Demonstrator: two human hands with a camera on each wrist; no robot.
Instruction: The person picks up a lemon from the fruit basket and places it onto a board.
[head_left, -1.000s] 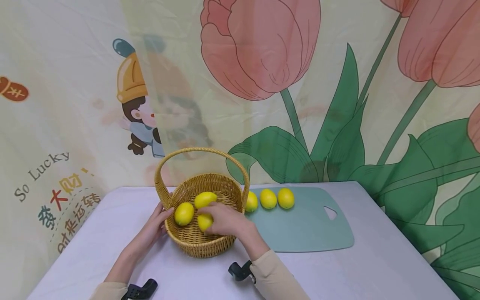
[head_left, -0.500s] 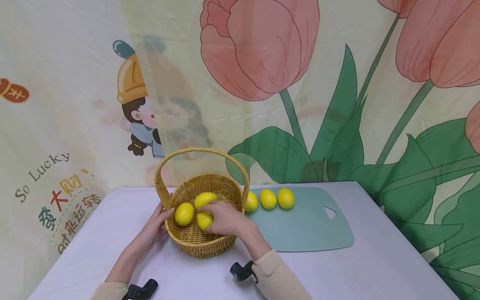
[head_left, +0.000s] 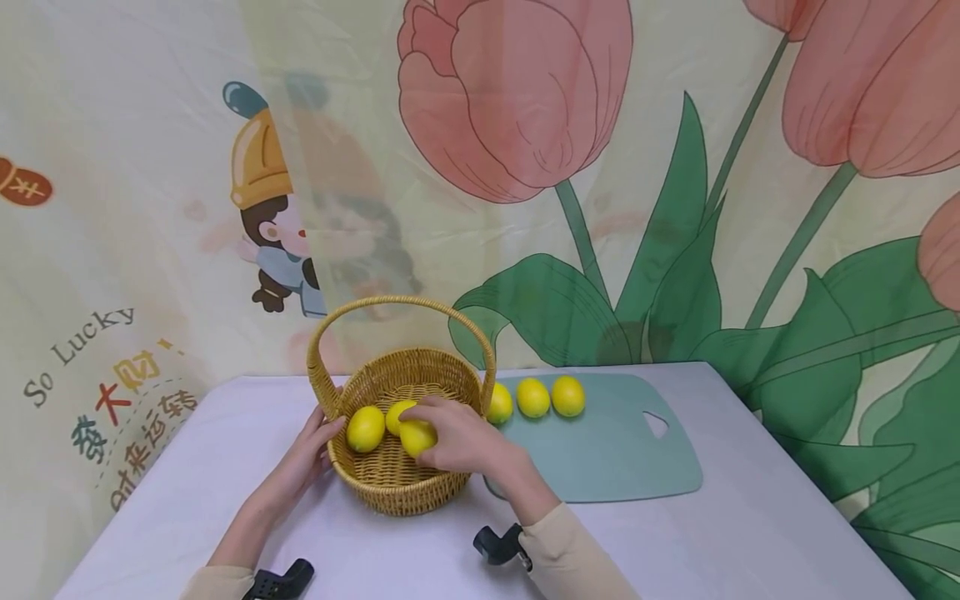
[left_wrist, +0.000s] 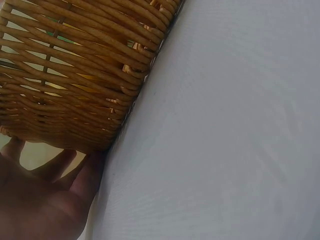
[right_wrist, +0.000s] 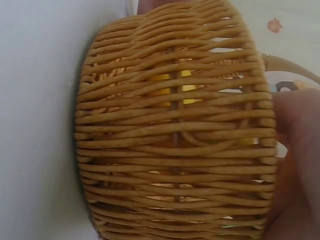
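Inside the wicker basket (head_left: 401, 500), my right hand (head_left: 465, 437) pinches a yellow lemon (head_left: 417, 437) between thumb and fingers. Another lemon (head_left: 397, 417) lies just behind it, partly covered by the held one and the fingers. A third lemon (head_left: 366, 429) rests by the basket's left wall. My left hand (head_left: 303, 454) holds the basket's left side, its thumb at the rim. In the left wrist view, the fingers of my left hand (left_wrist: 45, 195) lie against the woven outside. The right wrist view shows the basket wall (right_wrist: 175, 125) with yellow patches through the gaps; the held lemon is mostly hidden there.
Right of the basket lies a pale green cutting board (head_left: 600, 458) with a handle hole. Along its back edge sit a lemon (head_left: 568, 396), a second lemon (head_left: 533, 398) and one partly hidden by the basket. The basket's tall handle (head_left: 401, 300) arches overhead. A printed curtain hangs behind the table.
My right hand has risen slightly and shifted right with the pinched lemon, which now overlaps the lemon behind it. My left hand stays at the basket. The head view has shifted a little.
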